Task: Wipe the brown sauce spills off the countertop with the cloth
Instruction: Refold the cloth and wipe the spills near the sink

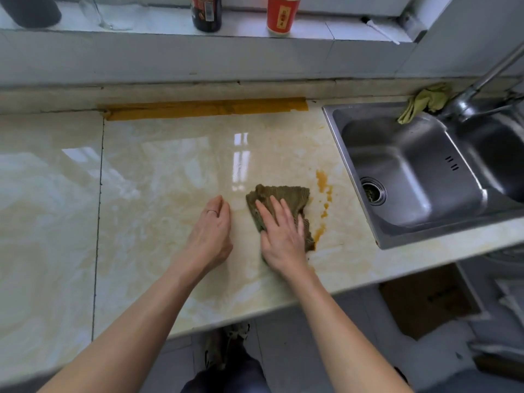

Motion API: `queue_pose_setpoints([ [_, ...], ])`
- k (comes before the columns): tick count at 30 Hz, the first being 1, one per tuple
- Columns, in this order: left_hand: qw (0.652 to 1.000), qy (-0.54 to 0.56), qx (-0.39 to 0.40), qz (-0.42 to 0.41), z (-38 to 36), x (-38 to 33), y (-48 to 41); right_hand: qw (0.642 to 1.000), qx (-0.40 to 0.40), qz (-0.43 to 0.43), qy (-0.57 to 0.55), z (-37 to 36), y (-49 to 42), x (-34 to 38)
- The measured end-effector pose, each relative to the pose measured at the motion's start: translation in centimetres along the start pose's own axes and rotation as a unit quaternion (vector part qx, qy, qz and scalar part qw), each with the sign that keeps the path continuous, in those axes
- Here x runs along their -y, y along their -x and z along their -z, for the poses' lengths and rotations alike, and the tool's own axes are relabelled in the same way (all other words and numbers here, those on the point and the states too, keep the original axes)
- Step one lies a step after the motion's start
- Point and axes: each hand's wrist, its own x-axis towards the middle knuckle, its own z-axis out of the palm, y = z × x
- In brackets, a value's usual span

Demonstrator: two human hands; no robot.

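- The right hand (283,234) lies flat on the olive-brown cloth (286,197). Its fingers are straight and spread, pressing the cloth down rather than clasping it.
- The cloth sits crumpled on the pale marbled countertop (170,165), near its front edge. The cloth's far part shows past the fingertips toward 12 o'clock.
- The brown sauce spills (321,180) run in a broken streak at 3 o'clock from the cloth, between it and the sink (411,222). The lowest blot meets the cloth's edge at about 5 o'clock.
- The left hand (212,231) rests on the countertop at 9 o'clock from the cloth, just beside it but not touching. Its fingers are loosely bent and hold nothing, and a thin ring (212,212) shows on one finger.
- A yellow-green rag (422,102) lies on the sink's far rim beside the faucet (467,95), at 2 o'clock from the cloth.
- An orange tape strip (204,107) runs along the back seam at 12 o'clock. Beyond it on the sill stand a dark bottle (206,12) and a red-and-white container (282,14).
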Motion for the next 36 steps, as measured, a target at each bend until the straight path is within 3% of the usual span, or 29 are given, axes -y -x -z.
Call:
queue_pose_setpoints([
  [3, 1.0, -0.018, 0.012, -0.004, -0.2, 0.0, 0.2, 0.999, 0.0, 0.052, -0.009, -1.7, 2.9, 2.3],
  [6, 0.999, -0.027, 0.018, -0.009, 0.0, 0.1, 0.2, 0.99, 0.037, 0.133, -0.016, -0.9, 3.5, 0.0],
  [8, 0.999, -0.026, 0.022, -0.015, 0.2, 0.0, 0.2, 0.992, 0.05, 0.11, -0.028, 0.1, 2.3, -2.3],
  [12, 0.999, -0.028, 0.021, -0.006, 0.1, -0.2, 0.3, 1.0, 0.007, -0.014, -0.018, 0.4, 1.4, -1.7],
  [15, 0.999, -0.043, 0.023, -0.011, -0.1, 0.0, 0.3, 0.999, -0.004, 0.036, -0.012, -1.2, 4.1, 0.6],
  [18, 0.997, -0.067, 0.026, -0.023, -0.2, 0.1, 0.2, 0.992, 0.037, 0.121, -0.016, -0.9, 5.7, -1.1],
  [22, 0.997, -0.067, 0.038, -0.028, -0.1, 0.3, 0.2, 0.998, 0.024, 0.058, -0.03, 0.6, 4.2, -3.8],
  [25, 0.997, -0.064, 0.034, -0.029, -0.4, 0.3, 0.2, 1.0, 0.002, 0.003, -0.004, -0.2, 4.6, -1.8],
  [31, 0.997, -0.068, 0.044, -0.018, -0.3, 0.1, 0.1, 0.992, 0.056, 0.11, -0.024, 0.0, 6.6, -2.8],
  [36, 0.997, -0.058, 0.059, -0.008, 0.0, 0.3, -0.3, 1.0, 0.016, 0.011, -0.019, 1.6, 4.7, -5.6],
])
